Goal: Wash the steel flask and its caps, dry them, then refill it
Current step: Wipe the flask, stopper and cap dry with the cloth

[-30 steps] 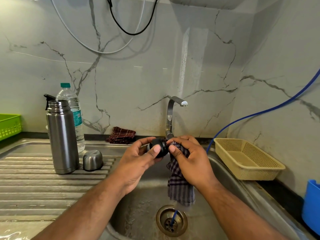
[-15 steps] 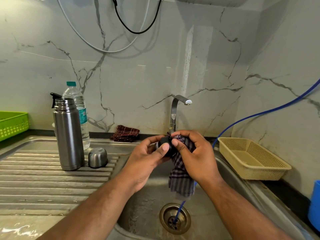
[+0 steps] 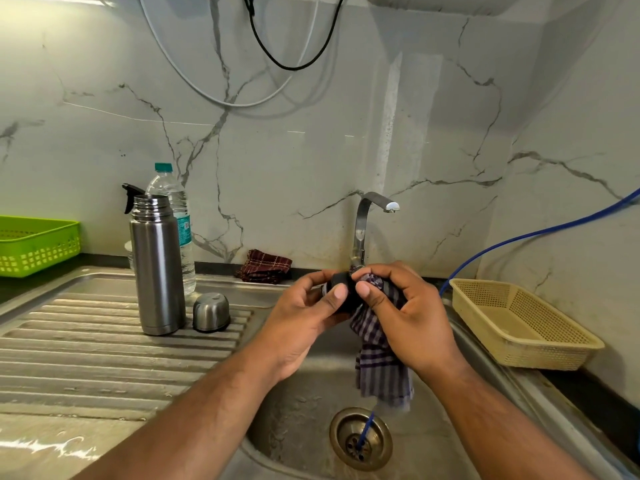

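1. Two hands meet above the sink basin. The left hand grips a small black inner cap, and the right hand pinches a checked cloth against it.
2. Over the last second the hold has barely changed. The right thumb has crept closer to the left thumb, and the cloth now bunches over the cap's right side, its tail hanging toward the drain.
3. The steel flask stands open and upright on the drainboard, left of the hands. The steel outer cap sits dome-up just beside it. Neither has moved.
4. Drying of the inner cap appears to be underway, with refilling still ahead.
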A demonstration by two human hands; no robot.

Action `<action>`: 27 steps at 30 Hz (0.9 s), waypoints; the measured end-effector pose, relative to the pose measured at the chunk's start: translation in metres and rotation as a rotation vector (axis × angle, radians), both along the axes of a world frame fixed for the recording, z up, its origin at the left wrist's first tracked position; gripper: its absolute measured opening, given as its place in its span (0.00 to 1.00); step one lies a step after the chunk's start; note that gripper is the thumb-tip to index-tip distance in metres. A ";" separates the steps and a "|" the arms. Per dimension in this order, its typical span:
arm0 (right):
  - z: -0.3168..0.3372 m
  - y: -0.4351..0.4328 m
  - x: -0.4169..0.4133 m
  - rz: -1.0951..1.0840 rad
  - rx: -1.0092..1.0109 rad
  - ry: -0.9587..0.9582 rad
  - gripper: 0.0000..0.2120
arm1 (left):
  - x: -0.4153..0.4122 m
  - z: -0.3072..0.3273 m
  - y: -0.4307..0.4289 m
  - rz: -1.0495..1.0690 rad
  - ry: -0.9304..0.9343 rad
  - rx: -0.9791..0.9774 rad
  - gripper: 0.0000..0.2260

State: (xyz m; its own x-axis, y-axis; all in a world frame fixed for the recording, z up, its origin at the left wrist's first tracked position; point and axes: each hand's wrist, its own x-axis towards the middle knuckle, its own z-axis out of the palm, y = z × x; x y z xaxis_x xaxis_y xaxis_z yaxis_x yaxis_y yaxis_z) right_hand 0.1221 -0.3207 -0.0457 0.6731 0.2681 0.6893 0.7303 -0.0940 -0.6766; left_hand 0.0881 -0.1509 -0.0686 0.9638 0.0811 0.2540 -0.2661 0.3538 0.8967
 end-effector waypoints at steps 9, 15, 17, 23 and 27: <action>-0.016 -0.009 0.018 -0.209 -0.311 -0.064 0.08 | -0.008 0.008 0.018 0.309 0.034 0.446 0.25; -0.017 -0.011 0.017 -0.195 -0.366 -0.040 0.06 | -0.027 0.034 0.054 0.328 0.106 0.774 0.22; -0.017 -0.012 0.018 -0.201 -0.353 -0.039 0.06 | -0.035 0.040 0.077 0.364 0.176 0.867 0.23; -0.020 -0.009 0.019 -0.196 -0.359 -0.006 0.05 | -0.062 0.018 0.145 0.458 0.361 0.936 0.25; -0.020 -0.006 0.017 -0.186 -0.386 -0.005 0.06 | -0.066 -0.004 0.176 0.576 0.416 0.981 0.18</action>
State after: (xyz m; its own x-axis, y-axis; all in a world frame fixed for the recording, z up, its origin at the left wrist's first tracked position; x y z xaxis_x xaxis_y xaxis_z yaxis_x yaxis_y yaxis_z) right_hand 0.1389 -0.3264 -0.0659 0.7312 0.3815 0.5656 0.6803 -0.4698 -0.5626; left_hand 0.0224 0.0250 -0.0728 0.8726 0.4715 0.1276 0.2112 -0.5998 0.7718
